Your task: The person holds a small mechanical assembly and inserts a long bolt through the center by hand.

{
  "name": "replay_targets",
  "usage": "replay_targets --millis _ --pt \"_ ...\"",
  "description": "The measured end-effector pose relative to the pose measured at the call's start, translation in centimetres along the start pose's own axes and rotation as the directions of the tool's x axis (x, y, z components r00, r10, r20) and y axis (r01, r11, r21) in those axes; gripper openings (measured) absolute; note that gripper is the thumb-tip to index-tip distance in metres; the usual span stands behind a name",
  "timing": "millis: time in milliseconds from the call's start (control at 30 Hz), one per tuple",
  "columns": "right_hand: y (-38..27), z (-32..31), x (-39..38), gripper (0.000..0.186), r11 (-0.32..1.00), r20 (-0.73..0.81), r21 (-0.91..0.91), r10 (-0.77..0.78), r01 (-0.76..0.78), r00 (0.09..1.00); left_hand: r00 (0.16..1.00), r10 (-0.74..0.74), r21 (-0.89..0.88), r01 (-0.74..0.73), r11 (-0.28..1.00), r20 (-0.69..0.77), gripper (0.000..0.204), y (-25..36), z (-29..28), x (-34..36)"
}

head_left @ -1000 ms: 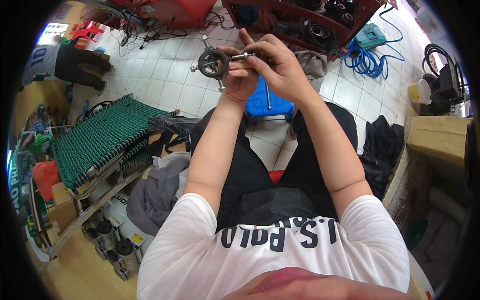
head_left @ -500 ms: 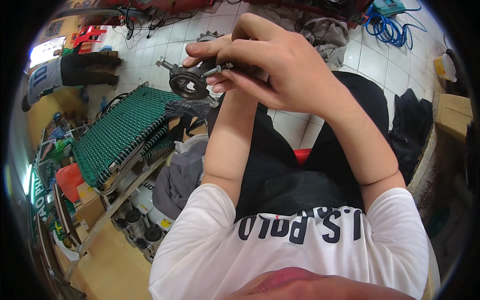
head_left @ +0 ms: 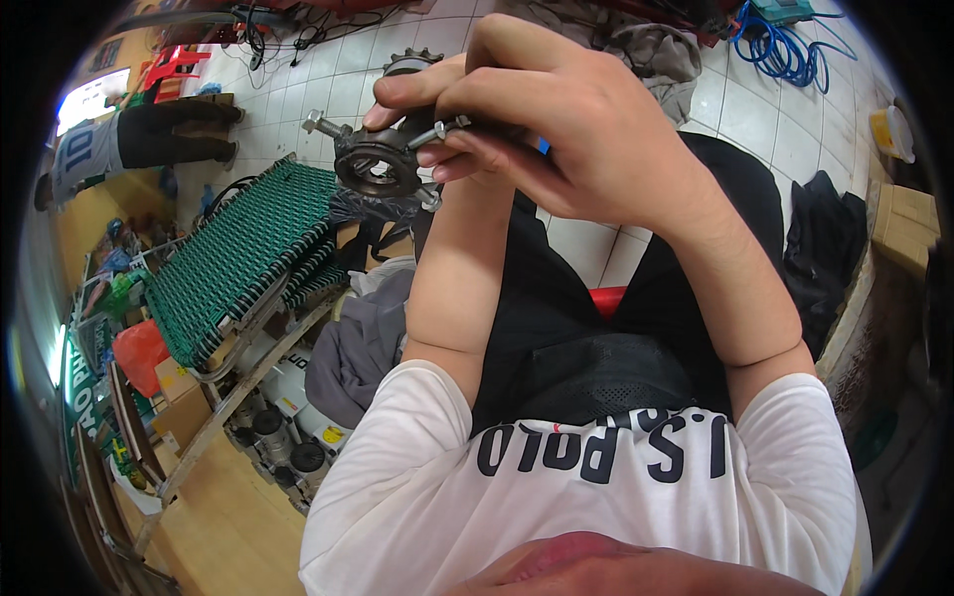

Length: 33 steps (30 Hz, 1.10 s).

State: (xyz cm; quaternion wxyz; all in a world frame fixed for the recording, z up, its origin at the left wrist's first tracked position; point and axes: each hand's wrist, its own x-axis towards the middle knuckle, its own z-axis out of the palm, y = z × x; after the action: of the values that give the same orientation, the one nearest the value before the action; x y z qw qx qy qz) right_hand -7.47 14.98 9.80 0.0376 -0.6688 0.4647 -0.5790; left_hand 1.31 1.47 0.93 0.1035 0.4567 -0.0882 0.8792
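A dark metal ring-shaped part [head_left: 350,171] with several silver bolts is held up in front of me, at the upper middle. A toothed sprocket [head_left: 414,63] shows just behind it; I cannot tell whether the two are joined. My left hand [head_left: 425,87] grips the part, its palm mostly hidden behind my other hand. At the part's right side, my right hand [head_left: 586,124] is closed, thumb and fingers pinching at the end of a silver bolt [head_left: 427,137]. Another bolt [head_left: 320,123] sticks out at the upper left of the ring.
A green woven folding lounger [head_left: 243,253] lies to the left, beside grey cloth [head_left: 358,348]. Machine parts [head_left: 283,442] sit below it. A blue hose coil [head_left: 780,50] is on the tiled floor at the upper right. A person [head_left: 129,139] stands far left.
The ring part and both hands have shifted very slightly, and a bit more of the sprocket shows. Both hands keep their grip.
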Motion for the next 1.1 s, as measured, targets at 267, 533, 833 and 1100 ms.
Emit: replay_targets --millis 267,533,833,1100 --pt "-0.4 -0.5 0.3 0.023 0.999 0.087 -0.029 0.027 -0.024 0.996 0.998 0.056 0.088 -0.052 0.995 -0.039 0.014 -0.3 0.4 0.5" --pt "1.2 -0.6 0.1 0.018 0.993 0.035 -0.038 0.117 -0.116 0.992 0.989 0.058 0.133 -0.04 0.99 -0.135 0.016 0.3 -0.8 -0.6" --pt "1.1 -1.8 0.5 0.036 0.906 0.142 -0.014 0.421 -0.423 0.896 0.979 0.08 0.253 -0.03 0.967 -0.188 0.032 0.2 -1.3 -0.5" --pt "1.6 -2.5 0.6 0.048 0.877 0.153 -0.112 0.48 -0.467 0.864 0.954 0.241 0.553 -0.106 0.826 -0.177 0.037 0.5 -2.2 -1.2"
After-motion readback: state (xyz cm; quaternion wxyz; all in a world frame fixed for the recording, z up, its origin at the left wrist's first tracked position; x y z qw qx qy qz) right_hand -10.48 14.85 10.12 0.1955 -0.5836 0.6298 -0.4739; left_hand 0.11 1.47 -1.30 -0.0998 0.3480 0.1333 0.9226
